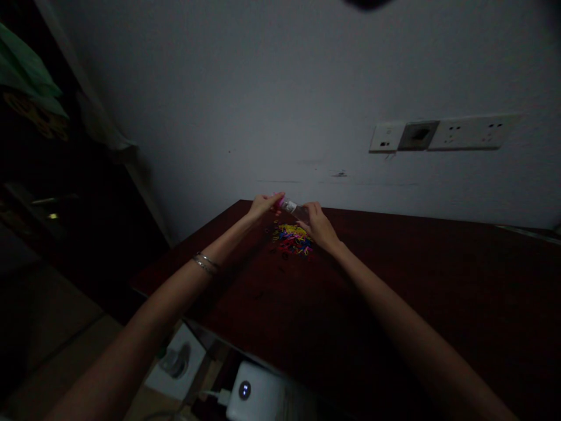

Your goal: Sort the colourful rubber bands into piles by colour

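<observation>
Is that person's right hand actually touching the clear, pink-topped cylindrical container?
Touching: in the head view, the right hand grips the container at the end away from its pink top.

In the right hand point(321, 227), clear, smooth plastic is seen in the bottle point(300, 213); at the left hand point(264, 204), plastic is suggested by the cap point(280, 202). Near both hands, rubber-looking bands point(293, 238) are borne by a worktop point(272, 304) finished in smooth, wood-like brown. Shiny metal is shown by bracelets point(205, 264) behind the left hand; beyond, a matt wall point(219, 105) is seen.
</observation>
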Demonstrator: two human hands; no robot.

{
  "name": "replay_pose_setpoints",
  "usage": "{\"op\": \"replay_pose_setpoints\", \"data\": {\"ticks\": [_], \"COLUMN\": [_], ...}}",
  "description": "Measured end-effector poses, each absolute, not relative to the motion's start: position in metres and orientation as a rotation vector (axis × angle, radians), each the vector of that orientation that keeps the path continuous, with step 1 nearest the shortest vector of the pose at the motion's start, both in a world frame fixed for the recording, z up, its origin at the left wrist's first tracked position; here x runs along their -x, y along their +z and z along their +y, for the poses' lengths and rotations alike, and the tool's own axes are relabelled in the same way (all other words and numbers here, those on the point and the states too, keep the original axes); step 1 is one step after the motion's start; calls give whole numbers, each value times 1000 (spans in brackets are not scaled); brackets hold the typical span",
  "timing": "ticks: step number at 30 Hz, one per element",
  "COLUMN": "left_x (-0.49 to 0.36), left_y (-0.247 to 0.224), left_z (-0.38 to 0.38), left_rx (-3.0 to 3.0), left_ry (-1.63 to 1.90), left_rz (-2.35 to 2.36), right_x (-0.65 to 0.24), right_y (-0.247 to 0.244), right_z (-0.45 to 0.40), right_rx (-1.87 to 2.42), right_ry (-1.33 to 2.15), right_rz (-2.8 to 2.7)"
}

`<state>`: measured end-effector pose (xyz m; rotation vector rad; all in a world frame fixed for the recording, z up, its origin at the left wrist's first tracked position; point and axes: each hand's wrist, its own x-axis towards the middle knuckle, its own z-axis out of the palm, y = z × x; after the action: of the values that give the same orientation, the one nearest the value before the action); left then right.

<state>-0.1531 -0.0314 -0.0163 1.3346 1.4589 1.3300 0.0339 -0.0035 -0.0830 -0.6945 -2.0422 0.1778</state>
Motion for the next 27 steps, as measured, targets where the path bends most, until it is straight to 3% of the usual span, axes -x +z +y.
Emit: {"op": "replay_pose_setpoints", "data": {"ticks": [6, 16, 27], "left_x": [142, 133, 102], "left_y": [-3, 15, 22], "left_z": [-23, -7, 3], "left_rx": [-1579, -1644, -1648], "left_ry": [1425, 1371, 1484], "left_rz": [1650, 1275, 1277], "right_x": [-34, -20, -11], "right_y": [-86, -90, -76], "right_z": [3, 16, -5], "right_rx": [725, 645, 531], "right_ry": [281, 1088, 1463], "right_rz": [-1941, -1579, -1448]}}
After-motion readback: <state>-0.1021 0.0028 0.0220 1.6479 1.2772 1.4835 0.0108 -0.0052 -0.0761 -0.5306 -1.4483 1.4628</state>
